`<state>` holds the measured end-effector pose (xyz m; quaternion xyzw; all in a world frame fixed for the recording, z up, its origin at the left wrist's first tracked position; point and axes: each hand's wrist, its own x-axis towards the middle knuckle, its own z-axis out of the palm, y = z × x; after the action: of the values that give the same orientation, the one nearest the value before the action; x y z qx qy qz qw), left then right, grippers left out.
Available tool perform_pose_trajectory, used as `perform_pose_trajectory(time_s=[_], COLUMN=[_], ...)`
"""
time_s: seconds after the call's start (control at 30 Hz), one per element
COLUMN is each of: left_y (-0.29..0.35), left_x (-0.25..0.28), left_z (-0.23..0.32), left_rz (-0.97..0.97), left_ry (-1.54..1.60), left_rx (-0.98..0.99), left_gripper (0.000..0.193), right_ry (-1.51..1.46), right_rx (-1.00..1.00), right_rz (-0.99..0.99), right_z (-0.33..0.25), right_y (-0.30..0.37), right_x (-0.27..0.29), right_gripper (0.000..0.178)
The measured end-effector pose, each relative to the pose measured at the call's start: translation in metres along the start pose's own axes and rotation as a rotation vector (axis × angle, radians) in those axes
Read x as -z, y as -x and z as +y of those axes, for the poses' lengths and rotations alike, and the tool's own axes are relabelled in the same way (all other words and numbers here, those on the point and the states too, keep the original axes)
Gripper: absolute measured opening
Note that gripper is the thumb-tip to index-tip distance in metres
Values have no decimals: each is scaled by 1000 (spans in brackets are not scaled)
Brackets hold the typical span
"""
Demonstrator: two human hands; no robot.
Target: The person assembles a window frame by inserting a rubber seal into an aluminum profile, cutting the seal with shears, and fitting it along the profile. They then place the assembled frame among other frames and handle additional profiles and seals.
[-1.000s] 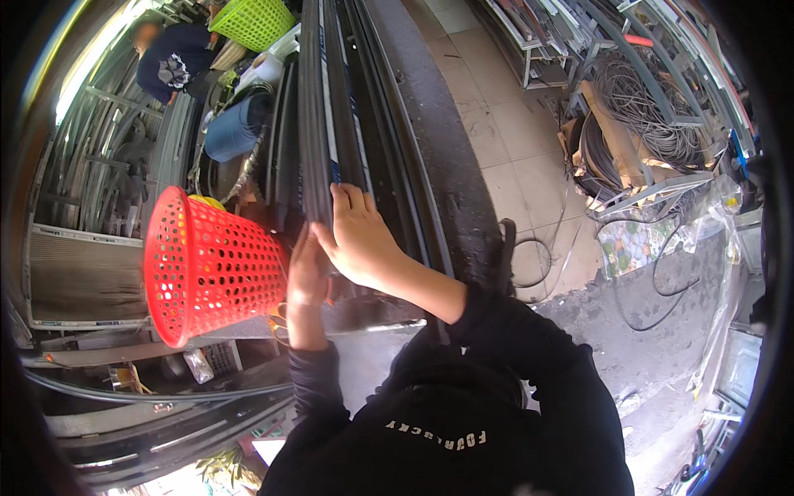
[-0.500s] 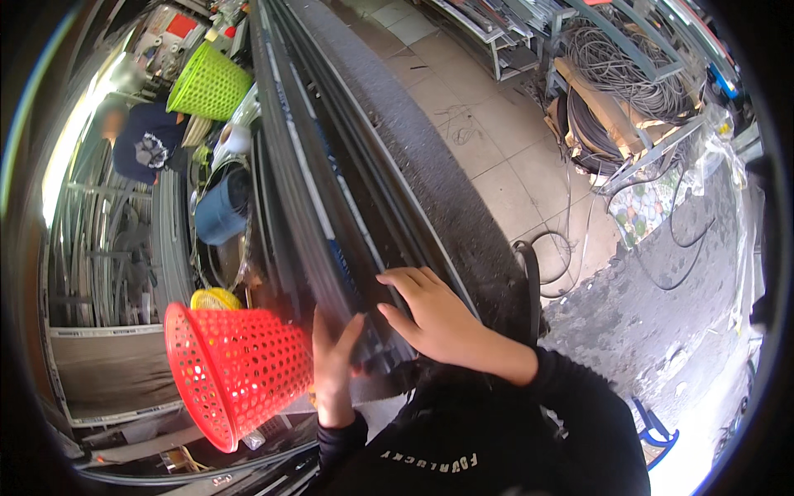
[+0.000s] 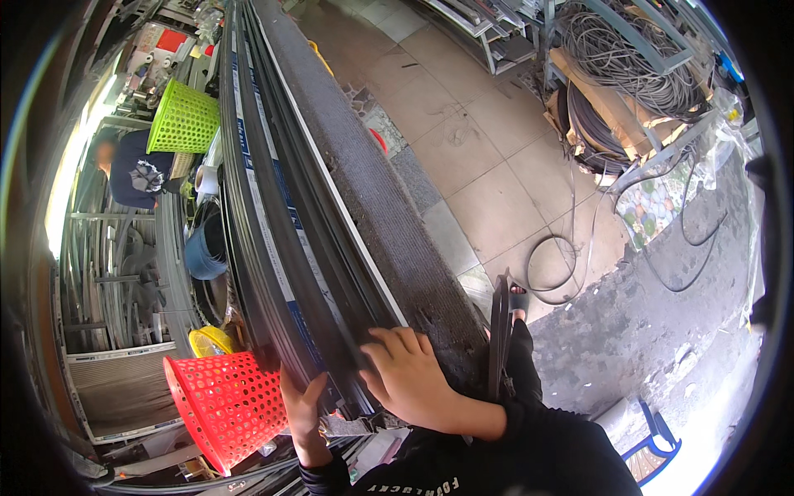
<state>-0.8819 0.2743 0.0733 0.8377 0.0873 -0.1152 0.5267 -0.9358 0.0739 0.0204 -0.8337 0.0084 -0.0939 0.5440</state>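
Observation:
Long dark metal profiles (image 3: 265, 215), several with white-and-blue label strips, run away from me in a bundle. At the near end my left hand (image 3: 303, 409) rests against the bundle's left side, thumb and fingers apart. To its right, my right hand (image 3: 418, 384) lies over the profiles with its fingers spread and slightly bent. Neither hand is visibly closed around a profile. Just left of my left hand a red perforated plastic basket (image 3: 227, 401) lies on its side.
Behind the red basket are a yellow basket (image 3: 212, 341), a blue bucket (image 3: 204, 255) and a green basket (image 3: 184, 120). A person (image 3: 136, 169) stands at the far left. Right of the profiles are a dark ledge (image 3: 364, 182), a tiled floor (image 3: 471, 165) and a rack with coiled cable (image 3: 628, 66).
The whole view has shifted, and both hands and the red basket sit lower in it. My hands stay at the profiles' near end. A foot in a dark slipper now shows beside the ledge.

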Motion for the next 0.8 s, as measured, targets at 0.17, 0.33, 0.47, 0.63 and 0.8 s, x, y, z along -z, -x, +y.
perform_pose_trajectory(time_s=[0.17,0.33,0.47,0.63,0.8], left_y=[2,3,4,6,6], left_x=[-2,-4,-6,-7,-7], left_z=[2,2,0,2,0], left_rz=[0,67,147,207,223], left_ry=[14,-11,-38,-36,-30], left_rx=[16,24,77,123,118], left_gripper=[60,61,62,63,63], right_ry=[3,-18,-51,-76,-86], right_rx=[3,-12,-32,-40,-44], right_rz=[-7,-35,-87,-115,-139], right_z=[-1,-1,0,1,2], right_y=[-1,0,3,5,3], right_x=[3,7,9,11,13], right_gripper=[35,36,39,39,40])
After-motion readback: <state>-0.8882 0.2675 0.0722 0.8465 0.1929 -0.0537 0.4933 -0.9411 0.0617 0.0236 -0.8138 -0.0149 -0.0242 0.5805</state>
